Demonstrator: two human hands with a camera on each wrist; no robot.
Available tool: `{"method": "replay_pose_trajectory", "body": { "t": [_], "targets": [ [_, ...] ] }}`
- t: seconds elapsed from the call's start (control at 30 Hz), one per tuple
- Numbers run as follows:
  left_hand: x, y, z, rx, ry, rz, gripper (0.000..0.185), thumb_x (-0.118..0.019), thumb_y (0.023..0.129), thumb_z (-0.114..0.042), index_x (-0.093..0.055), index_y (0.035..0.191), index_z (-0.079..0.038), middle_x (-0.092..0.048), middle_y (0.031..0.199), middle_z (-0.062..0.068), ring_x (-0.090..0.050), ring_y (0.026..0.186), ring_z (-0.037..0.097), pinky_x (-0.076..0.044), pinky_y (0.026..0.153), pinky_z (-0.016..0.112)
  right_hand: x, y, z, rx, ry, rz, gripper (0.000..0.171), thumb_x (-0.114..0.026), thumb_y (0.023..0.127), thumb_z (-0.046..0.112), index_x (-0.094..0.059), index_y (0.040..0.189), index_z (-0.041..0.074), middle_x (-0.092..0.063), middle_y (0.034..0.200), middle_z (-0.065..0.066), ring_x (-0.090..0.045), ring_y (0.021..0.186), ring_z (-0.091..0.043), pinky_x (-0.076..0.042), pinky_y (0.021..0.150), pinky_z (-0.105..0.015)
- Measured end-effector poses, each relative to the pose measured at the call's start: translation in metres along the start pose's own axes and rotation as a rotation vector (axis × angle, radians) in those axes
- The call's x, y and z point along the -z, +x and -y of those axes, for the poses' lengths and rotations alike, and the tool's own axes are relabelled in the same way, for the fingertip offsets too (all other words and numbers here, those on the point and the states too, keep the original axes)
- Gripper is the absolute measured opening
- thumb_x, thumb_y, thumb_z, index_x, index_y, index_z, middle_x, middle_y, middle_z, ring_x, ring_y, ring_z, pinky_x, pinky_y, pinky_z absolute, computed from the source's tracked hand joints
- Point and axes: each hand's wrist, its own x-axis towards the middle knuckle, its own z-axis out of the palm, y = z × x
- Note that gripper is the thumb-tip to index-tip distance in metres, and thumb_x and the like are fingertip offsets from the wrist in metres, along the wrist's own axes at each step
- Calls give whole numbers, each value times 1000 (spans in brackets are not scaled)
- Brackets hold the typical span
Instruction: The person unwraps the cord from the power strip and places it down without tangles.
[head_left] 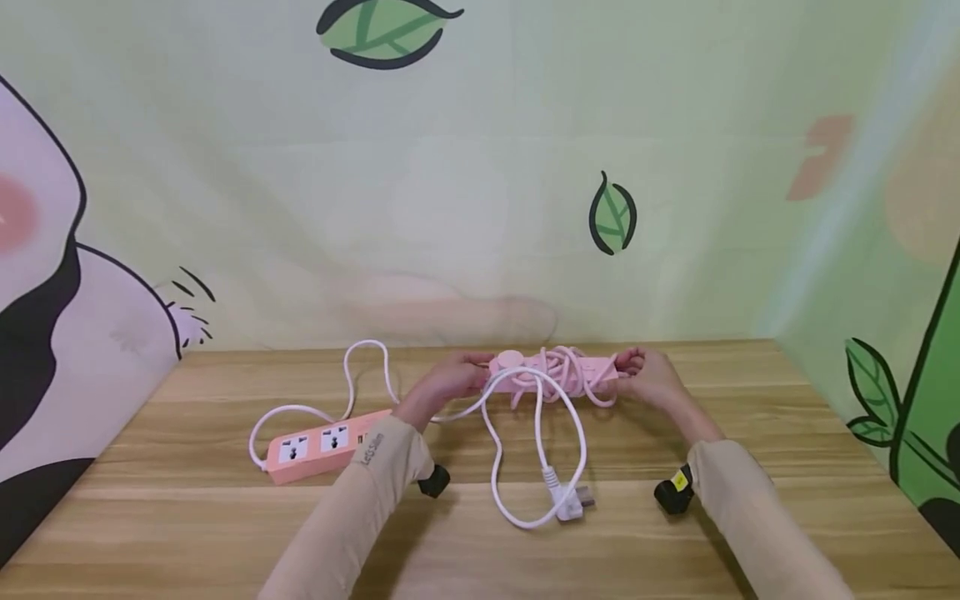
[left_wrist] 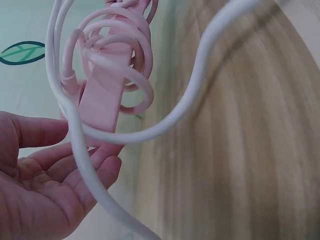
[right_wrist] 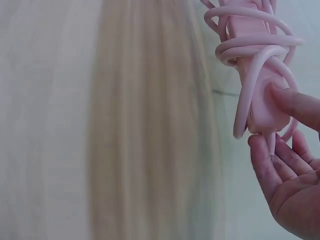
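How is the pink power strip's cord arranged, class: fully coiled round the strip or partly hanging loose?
Partly loose. Several loops wrap the pink power strip, but the cord's end and white plug trail down onto the wooden table.

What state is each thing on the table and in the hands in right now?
Pink power strip: lifted, cord wound round it.
White plug: unplugged, lying on the table.
Orange power strip: flat on the table, sockets empty.
Left hand: holds one end.
Right hand: holds the other end.

Bare bench point(head_left: 750, 392) right of the wrapped pink strip point(head_left: 555, 375); below it the white cable loop point(head_left: 536, 467) and plug point(head_left: 573, 500) block; orange strip point(head_left: 318, 446) crowds left.
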Motion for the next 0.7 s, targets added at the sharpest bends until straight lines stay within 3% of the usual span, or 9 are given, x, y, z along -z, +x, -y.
{"method": "replay_pose_trajectory", "body": {
  "t": [0.07,0.13,0.2,0.27,0.33,0.43,0.57,0.7],
  "targets": [
    [3,1,-5,-5,-49,8,43,-61,81,-5,-55,123,-2,-61,71,7,-57,63,12,-50,61,25,3,-2,4,8,-1,-5,46,-76,68,5,-47,102,-8,-58,104,-24,-57,93,-23,-46,74,-19],
    [-4,-8,-24,27,-21,-18,39,-60,84,-7,-56,123,-4,-61,73,6,-57,65,11,-50,65,27,6,-4,7,16,-3,-14,46,-75,70,5,-46,103,-8,-58,107,-25,-56,97,-26,-46,75,-20],
    [-6,-12,-36,-4,-22,20,38,-60,85,-10,-56,123,-6,-64,76,6,-59,68,11,-50,65,26,8,-7,8,12,-13,-30,46,-74,72,6,-45,104,-6,-58,109,-26,-56,98,-26,-45,73,-20],
    [-16,-26,-61,26,7,15,40,-59,86,-10,-54,125,-7,-66,90,7,-60,75,12,-50,70,26,12,-10,8,13,-28,-50,45,-73,73,7,-44,105,-5,-59,109,-26,-56,96,-23,-44,71,-19],
    [-24,-42,-83,13,22,32,44,-59,85,-8,-51,128,-5,-65,104,11,-61,79,13,-49,71,25,16,-12,9,18,-27,-66,45,-73,73,6,-42,105,-5,-59,108,-25,-56,92,-20,-44,70,-18],
    [-38,-72,-121,51,72,10,51,-56,85,-2,-42,134,0,-54,124,18,-58,94,18,-47,82,29,22,-15,13,33,-7,-83,45,-72,74,5,-41,104,-5,-57,107,-24,-54,92,-18,-45,70,-15],
    [-45,-93,-145,-15,120,0,54,-56,81,3,-38,132,9,-48,128,26,-53,110,28,-44,90,33,27,-17,23,51,37,-85,46,-73,75,8,-41,106,-5,-54,110,-22,-53,100,-21,-45,73,-13],
    [-47,-100,-151,-76,166,-12,56,-63,77,7,-41,128,12,-53,121,27,-55,109,31,-46,87,31,28,-19,32,62,50,-75,49,-74,74,10,-41,107,-4,-54,113,-23,-53,104,-25,-45,74,-14]
  ]
}}
